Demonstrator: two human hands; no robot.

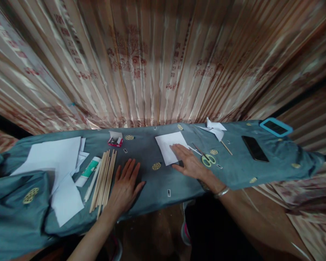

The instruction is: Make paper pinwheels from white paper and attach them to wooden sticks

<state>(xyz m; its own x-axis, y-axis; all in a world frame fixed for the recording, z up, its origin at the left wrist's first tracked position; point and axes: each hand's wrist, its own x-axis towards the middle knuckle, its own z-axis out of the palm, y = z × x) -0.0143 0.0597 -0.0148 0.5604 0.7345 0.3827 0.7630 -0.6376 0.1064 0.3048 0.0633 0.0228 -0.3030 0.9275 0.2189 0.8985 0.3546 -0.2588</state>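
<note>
A square sheet of white paper (pixel 168 145) lies on the grey-green cloth at mid-table. My right hand (pixel 188 161) rests on its right side, fingers stretched out, holding nothing. Just right of that hand are scissors (pixel 208 159) with pale green handles, partly beside a white paper strip. My left hand (pixel 126 185) lies flat on the cloth, fingers spread, beside a row of several wooden sticks (pixel 102 177). Beyond the sticks is a small red box (pixel 115 139) with dark metal bits in it. A paper pinwheel (pixel 216 129) on a stick lies at the back right.
Left of the sticks are a white pen-like stick (pixel 92 181), a green-and-white glue tube (pixel 88 171) and loose white sheets (pixel 53 154). At the right lie a dark phone (pixel 254 148) and a blue-framed device (pixel 276 127). A patterned curtain (pixel 157 72) hangs behind the table.
</note>
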